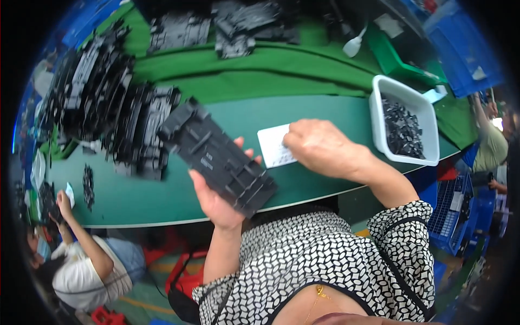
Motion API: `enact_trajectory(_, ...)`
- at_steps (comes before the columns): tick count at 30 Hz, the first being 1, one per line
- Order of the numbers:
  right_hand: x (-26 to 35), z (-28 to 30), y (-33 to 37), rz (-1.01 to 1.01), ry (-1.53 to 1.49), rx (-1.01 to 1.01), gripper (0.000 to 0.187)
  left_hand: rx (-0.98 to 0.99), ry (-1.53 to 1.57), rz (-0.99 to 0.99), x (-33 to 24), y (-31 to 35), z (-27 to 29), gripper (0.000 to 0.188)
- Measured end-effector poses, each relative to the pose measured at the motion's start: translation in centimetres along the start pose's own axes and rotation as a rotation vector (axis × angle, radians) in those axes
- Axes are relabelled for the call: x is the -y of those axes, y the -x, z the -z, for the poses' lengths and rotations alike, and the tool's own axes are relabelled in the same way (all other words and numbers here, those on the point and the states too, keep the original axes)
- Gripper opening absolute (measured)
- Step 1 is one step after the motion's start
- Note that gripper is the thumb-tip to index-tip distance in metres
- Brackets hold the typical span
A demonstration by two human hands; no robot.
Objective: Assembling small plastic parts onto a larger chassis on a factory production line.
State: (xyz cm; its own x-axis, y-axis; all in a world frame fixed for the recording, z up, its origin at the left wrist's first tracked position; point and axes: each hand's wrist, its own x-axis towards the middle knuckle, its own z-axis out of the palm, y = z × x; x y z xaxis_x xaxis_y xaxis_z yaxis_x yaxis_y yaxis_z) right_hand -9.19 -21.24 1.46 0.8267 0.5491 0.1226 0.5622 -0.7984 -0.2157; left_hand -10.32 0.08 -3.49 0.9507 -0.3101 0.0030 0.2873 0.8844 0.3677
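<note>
A long black moulded plastic part (pixel 216 157) rests tilted in my left hand (pixel 216 203). The thumb lies along its near edge and the fingertips show past the far edge. Over the right side of a small white sheet (pixel 273 145) with rows of small marks is my right hand (pixel 319 147). Its fingers are pinched together at the sheet; whatever is between them is too small or hidden to make out. Right of that hand stands a white plastic bin (pixel 379 119) holding many small black pieces (pixel 402 130).
Stacks of similar black parts (pixel 97 92) crowd the table's left side, and more (pixel 233 27) lie at the back on green cloth (pixel 179 73). A green tray (pixel 403 62) sits at the far right. At the left, another person (pixel 92 265) works at the green table (pixel 146 203).
</note>
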Motion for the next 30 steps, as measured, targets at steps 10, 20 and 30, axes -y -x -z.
enact_trajectory(10, -2.0, 1.1, 0.2, -0.727, -1.176, 0.027, 0.016, -0.023, -0.028, -0.028, -0.5, 0.2, -0.2, 0.062)
enact_trajectory(20, -1.7, 0.6, 0.5, -0.768, -1.450, 0.057, 0.014, -0.058, -0.004, -0.007, -0.5, 0.0, 0.0, 0.067)
enact_trajectory(30, -1.1, -0.3, 0.9, -0.346, -0.472, -0.209, 0.008, -0.064, -0.001, 0.014, -0.5, 0.0, -0.3, 0.068)
